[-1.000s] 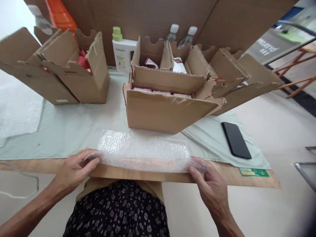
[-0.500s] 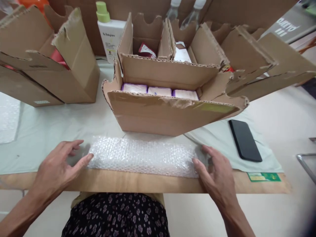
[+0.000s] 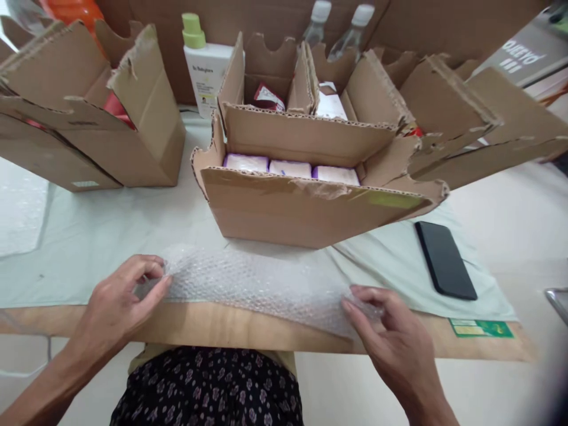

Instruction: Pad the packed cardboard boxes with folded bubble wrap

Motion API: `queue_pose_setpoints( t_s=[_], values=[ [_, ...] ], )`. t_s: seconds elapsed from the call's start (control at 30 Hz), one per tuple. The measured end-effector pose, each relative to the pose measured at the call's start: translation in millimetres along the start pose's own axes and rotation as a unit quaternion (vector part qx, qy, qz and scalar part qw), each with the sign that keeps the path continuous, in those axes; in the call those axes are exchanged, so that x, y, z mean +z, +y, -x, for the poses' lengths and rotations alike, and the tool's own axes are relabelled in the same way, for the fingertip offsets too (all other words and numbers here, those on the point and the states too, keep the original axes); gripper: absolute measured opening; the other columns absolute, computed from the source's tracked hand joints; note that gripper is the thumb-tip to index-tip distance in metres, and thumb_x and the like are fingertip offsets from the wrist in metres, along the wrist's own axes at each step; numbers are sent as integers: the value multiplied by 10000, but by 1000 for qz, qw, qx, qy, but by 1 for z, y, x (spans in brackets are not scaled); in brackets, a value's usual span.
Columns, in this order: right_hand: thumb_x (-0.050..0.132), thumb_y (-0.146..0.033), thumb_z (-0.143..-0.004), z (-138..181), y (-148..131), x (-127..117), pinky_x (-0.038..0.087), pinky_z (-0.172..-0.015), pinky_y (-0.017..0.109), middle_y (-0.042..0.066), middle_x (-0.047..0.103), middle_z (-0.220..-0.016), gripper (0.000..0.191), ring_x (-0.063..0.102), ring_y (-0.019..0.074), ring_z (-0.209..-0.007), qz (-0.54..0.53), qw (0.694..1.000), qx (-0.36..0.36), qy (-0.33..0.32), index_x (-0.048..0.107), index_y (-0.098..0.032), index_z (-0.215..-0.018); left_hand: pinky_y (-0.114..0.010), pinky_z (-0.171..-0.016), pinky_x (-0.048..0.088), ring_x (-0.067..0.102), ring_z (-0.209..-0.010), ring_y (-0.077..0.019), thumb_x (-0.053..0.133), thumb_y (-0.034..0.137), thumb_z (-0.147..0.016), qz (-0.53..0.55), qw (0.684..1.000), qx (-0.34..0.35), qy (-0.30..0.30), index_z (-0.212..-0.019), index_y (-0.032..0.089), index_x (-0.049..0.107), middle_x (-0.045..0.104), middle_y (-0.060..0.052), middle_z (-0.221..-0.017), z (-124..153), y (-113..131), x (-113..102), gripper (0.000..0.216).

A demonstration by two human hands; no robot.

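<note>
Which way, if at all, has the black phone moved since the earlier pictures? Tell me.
No. The black phone keeps its place just beyond the green card; both shift together in the picture because the camera moved.

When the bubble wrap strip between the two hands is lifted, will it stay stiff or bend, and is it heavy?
The bubble wrap strip is probably floppy: its end crumples where the right hand pinches it, and its near edge bends. It is likely light for its size: thin, translucent plastic, with the left hand only pinching its other end.
</note>
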State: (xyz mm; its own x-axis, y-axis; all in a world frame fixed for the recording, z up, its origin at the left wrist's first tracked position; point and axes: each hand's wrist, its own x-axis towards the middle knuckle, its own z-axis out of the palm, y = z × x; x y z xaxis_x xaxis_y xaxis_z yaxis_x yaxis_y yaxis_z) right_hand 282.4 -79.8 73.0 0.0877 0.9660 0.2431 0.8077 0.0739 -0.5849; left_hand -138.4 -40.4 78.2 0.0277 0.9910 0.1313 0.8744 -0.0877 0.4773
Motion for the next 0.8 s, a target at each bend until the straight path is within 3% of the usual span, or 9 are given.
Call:
queue_pose_setpoints(
  t_s=[0.1,0.17,0.23,0.33,0.43,0.53,0.63,0.7,0.8],
  values=[
    [724,-452,-913,22,-20,1,642,-724,337,56,772,-1053,505,768,254,-867,-89,991,56,-77,596,-308,-1380,-277,-557,491,637,-628,-176,601,512,-924,-11,1000,-26,11,-906,279,638,723,28,-832,-13,-2,-23,237],
    [709,-428,-935,39,-41,19,661,-738,354,71,777,-1129,654,782,253,-859,-192,965,82,-158,479,-323,-1538,-296,-680,547,705,-758,-205,587,451,-929,-34,999,-11,38,-1008,261,664,753,12,-933,-34,-2,-36,220],
    [657,-403,-977,58,-67,47,670,-801,390,87,766,-1221,672,792,259,-896,-311,921,116,-207,406,-336,-1597,-348,-847,570,733,-961,-249,560,369,-942,-52,995,42,71,-1120,219,671,764,-45,-1105,-62,0,-41,258],
    [599,-426,-1013,85,-101,87,653,-891,433,111,740,-1303,709,786,277,-1001,-430,862,150,-222,301,-339,-1650,-417,-1007,535,707,-1104,-273,543,321,-953,-64,989,104,81,-1193,205,685,753,-90,-1189,-106,2,-33,302],
    [585,-436,-1024,99,-113,109,613,-986,444,139,688,-1405,712,741,294,-1159,-425,866,145,-219,291,-314,-1661,-517,-1071,484,636,-1249,-334,592,290,-942,-83,977,163,112,-1306,160,649,686,-157,-1340,-120,3,-15,391],
    [602,-396,-1020,96,-107,109,517,-1128,452,79,629,-1499,589,639,286,-1339,-355,906,115,-202,451,-370,-1589,-539,-1059,486,638,-1228,-326,584,235,-965,-38,969,222,100,-1287,168,656,700,-155,-1300,-82,6,-1,337],
    [674,-387,-971,84,-99,97,564,-1063,401,44,736,-1344,356,697,292,-1246,-316,909,59,-264,731,-382,-1323,-493,-1031,515,666,-1129,-272,571,132,-962,85,953,289,-17,-1242,223,662,756,-90,-1110,-12,5,4,309],
    [705,-425,-946,73,-100,88,619,-907,355,56,807,-1118,247,768,277,-1023,-351,874,84,-324,812,-340,-1151,-507,-1051,504,658,-1147,-286,581,227,-984,186,938,274,-104,-1327,223,618,751,-101,-1120,28,2,5,345],
    [732,-549,-908,55,-113,82,597,-764,330,58,790,-885,383,741,233,-794,-476,773,217,-358,778,-279,-1175,-544,-1059,496,643,-1186,-338,593,546,-980,301,908,252,-144,-1541,232,440,721,-140,-1223,58,-5,7,661]
  ],
)
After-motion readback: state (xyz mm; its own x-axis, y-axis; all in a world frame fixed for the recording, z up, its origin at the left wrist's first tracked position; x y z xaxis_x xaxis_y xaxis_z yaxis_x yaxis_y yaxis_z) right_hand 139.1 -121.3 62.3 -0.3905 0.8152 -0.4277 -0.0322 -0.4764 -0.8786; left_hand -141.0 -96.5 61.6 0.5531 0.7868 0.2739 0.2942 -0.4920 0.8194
